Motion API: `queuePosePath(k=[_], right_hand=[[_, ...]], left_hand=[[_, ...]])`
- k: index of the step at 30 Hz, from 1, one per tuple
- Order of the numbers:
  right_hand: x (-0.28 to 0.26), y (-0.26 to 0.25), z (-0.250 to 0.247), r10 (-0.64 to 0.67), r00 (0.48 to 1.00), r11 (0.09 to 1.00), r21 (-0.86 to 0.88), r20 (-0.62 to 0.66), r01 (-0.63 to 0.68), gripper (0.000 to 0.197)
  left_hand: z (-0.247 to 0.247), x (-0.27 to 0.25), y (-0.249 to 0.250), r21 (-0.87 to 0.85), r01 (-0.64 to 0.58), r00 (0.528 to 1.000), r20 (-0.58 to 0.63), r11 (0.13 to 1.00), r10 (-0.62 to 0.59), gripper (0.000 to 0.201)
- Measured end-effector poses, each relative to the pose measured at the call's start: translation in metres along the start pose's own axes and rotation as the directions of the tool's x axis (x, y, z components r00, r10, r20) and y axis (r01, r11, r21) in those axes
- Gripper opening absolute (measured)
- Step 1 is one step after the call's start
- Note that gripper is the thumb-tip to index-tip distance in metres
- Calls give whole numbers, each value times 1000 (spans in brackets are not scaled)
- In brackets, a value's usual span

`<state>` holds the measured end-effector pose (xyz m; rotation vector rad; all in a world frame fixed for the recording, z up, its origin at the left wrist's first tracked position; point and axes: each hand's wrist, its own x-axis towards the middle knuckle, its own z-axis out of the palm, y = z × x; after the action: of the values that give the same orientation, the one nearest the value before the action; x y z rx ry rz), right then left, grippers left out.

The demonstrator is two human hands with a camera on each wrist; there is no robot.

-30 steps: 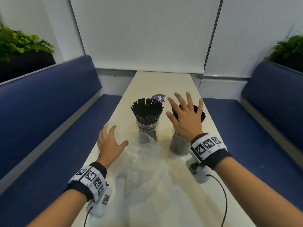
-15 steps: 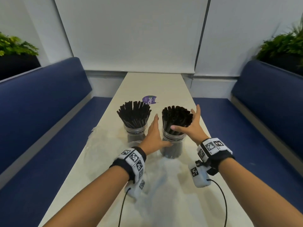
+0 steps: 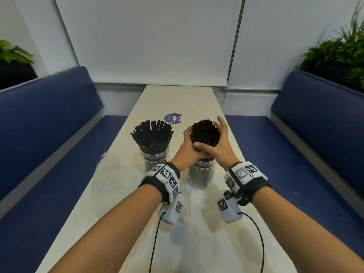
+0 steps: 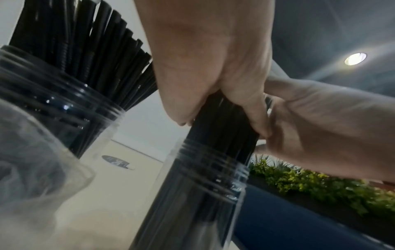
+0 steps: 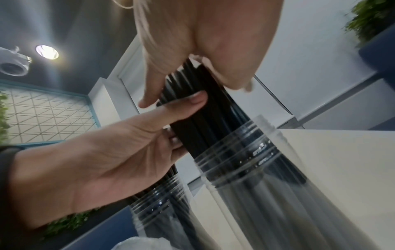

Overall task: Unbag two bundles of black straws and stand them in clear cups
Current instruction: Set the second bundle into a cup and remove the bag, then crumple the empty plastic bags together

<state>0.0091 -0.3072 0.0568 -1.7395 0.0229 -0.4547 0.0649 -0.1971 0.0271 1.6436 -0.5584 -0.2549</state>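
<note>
Two clear cups stand side by side mid-table. In the left cup (image 3: 155, 160) a bundle of black straws (image 3: 152, 134) fans out loosely, and no hand touches it. The right cup (image 3: 201, 174) holds the second straw bundle (image 3: 204, 133), squeezed into a tight upright column. My left hand (image 3: 187, 146) grips this bundle from the left and my right hand (image 3: 220, 146) grips it from the right, just above the rim. In the wrist views, left-hand fingers (image 4: 252, 115) and the right-hand fingers (image 5: 153, 91) curl round the bundle (image 5: 205, 115) above the ribbed cup mouth (image 4: 209, 169).
Crumpled clear plastic bags (image 3: 116, 174) lie on the cream table (image 3: 177, 99) left of the cups and under my wrists. A purple round sticker (image 3: 173, 119) sits behind the cups. Blue benches (image 3: 49, 125) flank the narrow table.
My left hand left the plastic bag and crossed to the right cup. Both hands, spread open before, now wrap round the right bundle and press it together.
</note>
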Motion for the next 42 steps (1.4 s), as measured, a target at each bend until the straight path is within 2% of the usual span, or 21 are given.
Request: queuePosePath(k=[3,5,7,11,13,14,16,17,20,23,25,26,28,29,31,33,35,37,39,41,42], right_hand=[[-7,4,-8,-58,981,980,-196,-188,20,121],[-21,5,-12,-126,955,965,-258,-268,55,111],[-36,7,-11,-238,926,942,-303,-293,146,97],[-59,17,8,-465,863,840,-406,-199,360,70],[-69,20,22,-516,851,807,-390,-102,443,57],[-73,22,29,-525,851,796,-376,-36,475,51],[-81,24,44,-486,863,785,-364,139,501,41],[-83,25,52,-436,864,778,-378,253,502,38],[-86,33,78,-165,831,694,-536,531,480,53],[-88,38,99,97,819,629,-673,565,390,83],[-89,38,107,203,808,619,-712,553,332,95],[-89,38,109,242,807,611,-731,539,305,99],[-87,40,112,302,808,597,-761,506,254,102],[-85,43,113,316,811,607,-762,492,226,102],[-80,45,112,328,826,663,-734,459,145,91],[-72,41,112,265,885,715,-694,384,86,58],[-64,25,118,140,949,827,-561,284,46,28],[-57,1,131,55,972,946,-324,226,22,20],[-51,-19,147,5,990,978,-206,138,24,19],[-47,-27,155,49,988,930,-368,148,9,27],[-48,-26,156,155,965,833,-553,211,-13,40]], left_hand=[[-10,-19,8,66,-10,1000,0,998,10,115],[-22,-41,10,127,-53,997,-45,990,60,110],[-39,-66,8,215,-123,986,-81,969,143,90],[-84,-108,-3,486,-181,945,-155,855,288,38],[-113,-119,-12,634,-131,918,-213,762,335,24],[-128,-122,-19,676,-53,912,-266,735,311,21],[-157,-125,-35,683,199,900,-411,702,145,25],[-169,-126,-43,671,323,889,-457,668,29,36],[-185,-128,-61,636,539,842,-420,552,-338,81],[-180,-128,-81,714,524,816,-264,465,-514,101],[-173,-131,-88,800,449,812,-179,399,-555,93],[-170,-133,-91,815,431,822,-179,386,-541,78],[-167,-134,-94,735,442,876,-230,515,-424,34],[-166,-135,-92,645,450,890,-270,617,-366,27],[-167,-135,-80,412,435,884,-363,801,-294,26],[-170,-135,-65,180,389,839,-475,904,-266,33],[-173,-133,-53,106,352,805,-541,930,-243,34],[-173,-132,-45,91,333,814,-530,938,-238,29],[-171,-130,-42,48,348,832,-476,936,-285,30],[-167,-132,-41,56,369,839,-449,928,-307,34],[-167,-134,-42,66,364,841,-451,929,-298,36]])
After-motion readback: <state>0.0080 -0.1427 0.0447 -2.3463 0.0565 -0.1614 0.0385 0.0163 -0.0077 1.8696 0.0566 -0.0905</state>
